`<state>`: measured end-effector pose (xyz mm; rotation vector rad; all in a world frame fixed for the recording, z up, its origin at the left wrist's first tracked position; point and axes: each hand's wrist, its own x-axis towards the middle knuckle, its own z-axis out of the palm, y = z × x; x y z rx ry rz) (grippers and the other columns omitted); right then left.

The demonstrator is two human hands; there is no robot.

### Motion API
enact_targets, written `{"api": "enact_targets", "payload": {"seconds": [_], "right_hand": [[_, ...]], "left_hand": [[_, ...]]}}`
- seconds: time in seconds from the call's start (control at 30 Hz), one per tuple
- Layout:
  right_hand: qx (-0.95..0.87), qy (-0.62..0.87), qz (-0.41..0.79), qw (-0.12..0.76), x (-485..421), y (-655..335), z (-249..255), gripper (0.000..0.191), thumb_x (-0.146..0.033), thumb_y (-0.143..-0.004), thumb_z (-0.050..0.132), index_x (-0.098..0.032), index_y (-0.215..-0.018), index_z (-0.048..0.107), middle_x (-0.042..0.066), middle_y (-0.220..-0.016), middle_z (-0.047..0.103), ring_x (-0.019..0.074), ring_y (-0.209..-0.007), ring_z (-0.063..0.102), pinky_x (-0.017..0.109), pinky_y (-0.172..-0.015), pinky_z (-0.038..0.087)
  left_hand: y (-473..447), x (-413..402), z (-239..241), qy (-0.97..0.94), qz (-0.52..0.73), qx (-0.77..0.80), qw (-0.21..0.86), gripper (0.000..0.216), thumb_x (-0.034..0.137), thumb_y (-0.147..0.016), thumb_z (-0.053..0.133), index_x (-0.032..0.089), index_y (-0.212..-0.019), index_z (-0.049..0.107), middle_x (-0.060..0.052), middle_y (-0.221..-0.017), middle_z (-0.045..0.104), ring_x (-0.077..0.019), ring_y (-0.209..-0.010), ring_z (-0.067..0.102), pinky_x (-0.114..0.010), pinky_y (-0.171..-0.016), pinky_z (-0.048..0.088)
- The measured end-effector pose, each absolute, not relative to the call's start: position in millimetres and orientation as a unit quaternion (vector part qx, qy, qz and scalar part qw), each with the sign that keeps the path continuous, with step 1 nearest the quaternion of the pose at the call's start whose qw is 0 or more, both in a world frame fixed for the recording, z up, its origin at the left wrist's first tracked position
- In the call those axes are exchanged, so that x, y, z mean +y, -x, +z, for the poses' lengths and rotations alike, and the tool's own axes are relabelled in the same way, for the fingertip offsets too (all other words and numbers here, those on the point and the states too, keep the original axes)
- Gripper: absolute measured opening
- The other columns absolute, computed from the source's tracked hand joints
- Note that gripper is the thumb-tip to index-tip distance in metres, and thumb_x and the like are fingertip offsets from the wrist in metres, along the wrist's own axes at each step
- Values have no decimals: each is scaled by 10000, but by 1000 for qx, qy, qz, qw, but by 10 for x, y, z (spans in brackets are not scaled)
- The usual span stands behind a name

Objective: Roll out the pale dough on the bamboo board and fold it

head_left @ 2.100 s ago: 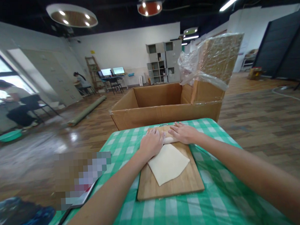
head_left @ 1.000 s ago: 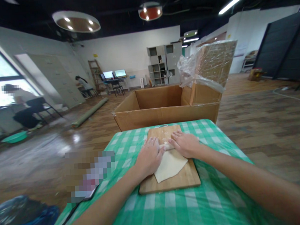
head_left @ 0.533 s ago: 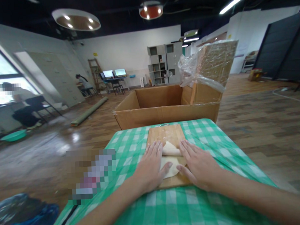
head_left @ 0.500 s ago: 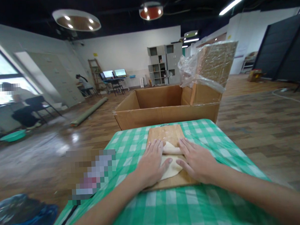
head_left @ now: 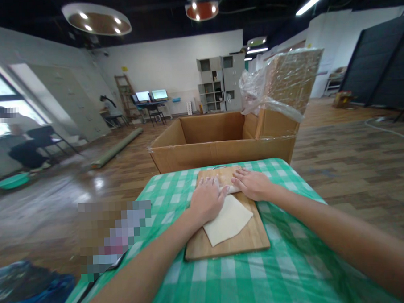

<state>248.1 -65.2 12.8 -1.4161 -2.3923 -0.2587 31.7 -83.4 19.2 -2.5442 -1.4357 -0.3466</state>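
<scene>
A pale flat sheet of dough (head_left: 228, 221) lies on a wooden cutting board (head_left: 249, 241) on the green checked tablecloth (head_left: 227, 280). My left hand (head_left: 207, 199) and my right hand (head_left: 253, 184) lie side by side, palms down and fingers stretched out, across the dough's far end. Under and between the fingers shows a rolled-up part of the dough (head_left: 231, 189). Whether a rolling pin is under the palms cannot be seen.
A large open cardboard box (head_left: 221, 141) stands just beyond the table's far edge, with a plastic-wrapped carton (head_left: 286, 83) at its right. A blurred-out flat object (head_left: 113, 233) lies at the table's left edge. People sit at desks far left (head_left: 19, 141).
Both hands slid back toward me over the dough, then pushed away again to the board's far end. More of the flat sheet now shows near me.
</scene>
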Motion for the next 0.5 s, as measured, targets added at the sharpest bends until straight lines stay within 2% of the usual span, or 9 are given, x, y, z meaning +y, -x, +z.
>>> {"api": "enact_targets", "payload": {"seconds": [0.03, 0.1, 0.17, 0.3, 0.4, 0.5], "right_hand": [[-849, 494, -90, 164, -736, -2495, 113, 293, -366, -1039, 556, -179, -1236, 665, 116, -1286, 657, 272, -1151, 642, 456, -991, 540], [-856, 487, -87, 149, -983, -2526, 86, 433, -410, -1073, 422, -122, -1307, 646, 183, -1352, 642, 325, -1282, 585, 480, -1087, 478], [-853, 494, -84, 149, -1319, -2543, 67, 637, -501, -1072, 325, -33, -1460, 515, 244, -1496, 526, 368, -1411, 469, 522, -1157, 408], [-856, 487, -71, 162, -2016, -2502, 44, 773, -604, -1026, 361, -80, -1594, 343, 198, -1627, 360, 357, -1501, 344, 535, -1217, 330], [-858, 480, -74, 167, -2253, -2447, 29, 823, -644, -1002, 393, -117, -1625, 286, 173, -1650, 315, 347, -1525, 294, 535, -1230, 311], [-857, 482, -71, 169, -2103, -2445, 29, 804, -621, -1011, 389, -101, -1617, 298, 188, -1639, 335, 350, -1519, 309, 547, -1225, 308]], "left_hand": [[-299, -905, 178, 862, -128, -482, 92, 546, 485, -1068, 277, 115, -1303, 601, -206, -1368, 637, -333, -1321, 565, -539, -1150, 361], [-238, -1100, 161, 870, -142, -467, 70, 598, 529, -1051, 315, 114, -1432, 516, -196, -1477, 562, -330, -1415, 484, -545, -1208, 298], [-150, -1340, 158, 884, -144, -442, 56, 660, 561, -1035, 348, 141, -1543, 392, -166, -1582, 455, -323, -1498, 373, -557, -1248, 235], [41, -1739, 156, 897, -141, -417, 31, 738, 553, -1023, 390, 214, -1642, 172, -113, -1676, 295, -300, -1553, 263, -533, -1252, 269], [101, -1800, 141, 897, -137, -420, 30, 753, 531, -1023, 417, 186, -1642, 163, -128, -1687, 258, -300, -1563, 229, -523, -1259, 270], [68, -1675, 130, 892, -135, -431, 20, 726, 530, -1036, 399, 143, -1622, 216, -153, -1676, 281, -295, -1563, 227, -515, -1270, 243]]}}
